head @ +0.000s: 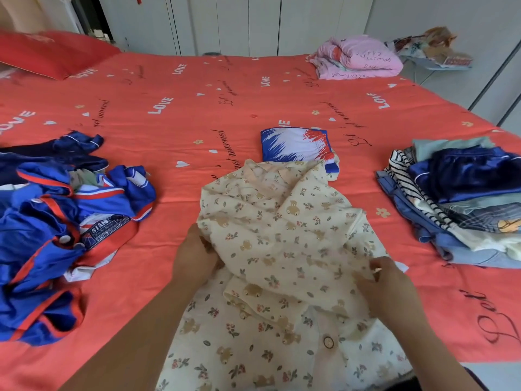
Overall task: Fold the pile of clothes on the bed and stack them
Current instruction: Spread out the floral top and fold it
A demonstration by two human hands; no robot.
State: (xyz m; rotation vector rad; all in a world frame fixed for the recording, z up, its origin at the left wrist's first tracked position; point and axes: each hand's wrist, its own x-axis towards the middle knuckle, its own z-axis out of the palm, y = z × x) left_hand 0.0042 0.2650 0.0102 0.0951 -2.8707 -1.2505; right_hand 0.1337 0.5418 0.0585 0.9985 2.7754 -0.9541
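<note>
A cream pyjama shirt [284,244] printed with small bears and flowers lies spread on the red bed [174,131] right in front of me. My left hand [196,253] grips its left edge and my right hand [387,280] pinches the fabric on the right side. To the left sits an unfolded pile of blue and red clothes [64,221]. On the right stands a stack of folded clothes [462,201], with dark blue satin on top. A folded blue, white and red garment [296,145] lies just beyond the shirt's collar.
A red pillow [53,52] rests at the far left corner. A pink bundle of fabric [358,59] sits at the far right corner of the bed, with a cluttered small stand [434,52] beside it. White wardrobe doors [239,21] line the back wall.
</note>
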